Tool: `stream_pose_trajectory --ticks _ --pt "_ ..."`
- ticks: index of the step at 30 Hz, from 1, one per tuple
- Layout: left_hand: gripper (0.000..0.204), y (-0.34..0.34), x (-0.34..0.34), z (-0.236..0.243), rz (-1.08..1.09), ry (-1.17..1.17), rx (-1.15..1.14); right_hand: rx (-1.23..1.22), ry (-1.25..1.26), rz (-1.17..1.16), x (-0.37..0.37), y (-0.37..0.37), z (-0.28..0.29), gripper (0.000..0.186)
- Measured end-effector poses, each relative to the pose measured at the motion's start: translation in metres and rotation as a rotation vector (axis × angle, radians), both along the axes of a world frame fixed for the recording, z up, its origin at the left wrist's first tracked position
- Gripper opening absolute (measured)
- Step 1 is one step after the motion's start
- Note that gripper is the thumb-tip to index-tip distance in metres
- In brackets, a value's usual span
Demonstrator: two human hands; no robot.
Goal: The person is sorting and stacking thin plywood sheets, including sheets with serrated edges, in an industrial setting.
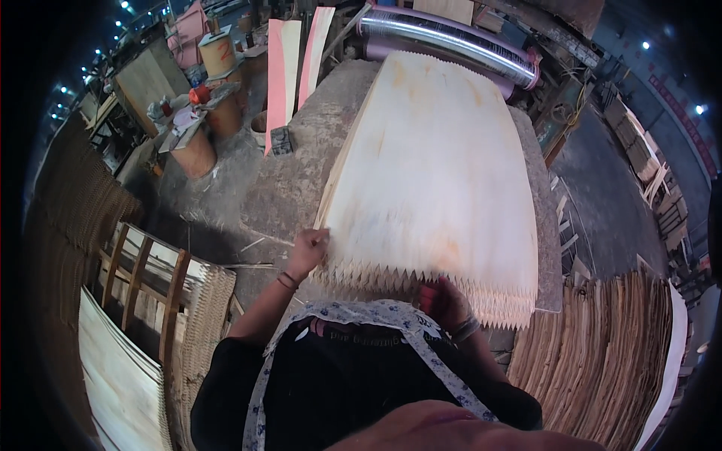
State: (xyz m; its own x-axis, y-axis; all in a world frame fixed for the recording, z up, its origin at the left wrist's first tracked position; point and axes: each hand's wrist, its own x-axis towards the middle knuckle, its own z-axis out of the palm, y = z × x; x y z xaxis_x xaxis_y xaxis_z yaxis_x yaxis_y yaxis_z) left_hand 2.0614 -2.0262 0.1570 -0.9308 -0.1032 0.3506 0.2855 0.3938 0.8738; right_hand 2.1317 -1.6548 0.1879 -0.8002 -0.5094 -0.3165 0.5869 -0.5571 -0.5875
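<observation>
A tall stack of pale wood veneer sheets (436,173) lies before me, its near and far edges cut in a zigzag. My left hand (308,252) is at the near left corner of the stack, its fingers closed on the edge of a veneer sheet. Beside the toothed near edge, to the right of the middle, my right hand (445,302) has its fingers curled in. Something red shows at those fingers, but shadow and blur hide what they hold, if anything.
Behind the stack lies a large roll wrapped in shiny film (451,41). Pink and cream strips (280,83) stand at the back left, near drum-shaped containers (194,150). Upright veneer bundles (594,353) stand close on my right. A wooden rack (173,301) with more sheets is on my left.
</observation>
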Motion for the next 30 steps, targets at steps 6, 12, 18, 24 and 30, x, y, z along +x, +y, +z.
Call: stream_pose_trajectory --ticks 6,12,18,24,30 --pt "0.022 0.009 0.002 0.001 0.094 0.302 -0.342 -0.07 -0.008 0.056 0.0 0.004 -0.009 0.045" --pt "0.038 0.018 0.008 0.002 0.078 0.019 -0.208 -0.022 -0.007 0.039 -0.003 0.008 -0.019 0.042" --pt "0.049 0.021 0.014 -0.003 0.188 0.238 -0.454 0.049 -0.035 0.019 0.002 0.006 -0.017 0.043" --pt "0.045 0.03 0.015 0.041 0.082 0.308 -0.179 0.293 -0.028 -0.027 0.013 0.004 0.004 0.046" --pt "0.044 0.035 0.016 0.102 -0.203 -0.136 0.496 0.313 0.056 0.051 0.015 0.005 0.022 0.053"
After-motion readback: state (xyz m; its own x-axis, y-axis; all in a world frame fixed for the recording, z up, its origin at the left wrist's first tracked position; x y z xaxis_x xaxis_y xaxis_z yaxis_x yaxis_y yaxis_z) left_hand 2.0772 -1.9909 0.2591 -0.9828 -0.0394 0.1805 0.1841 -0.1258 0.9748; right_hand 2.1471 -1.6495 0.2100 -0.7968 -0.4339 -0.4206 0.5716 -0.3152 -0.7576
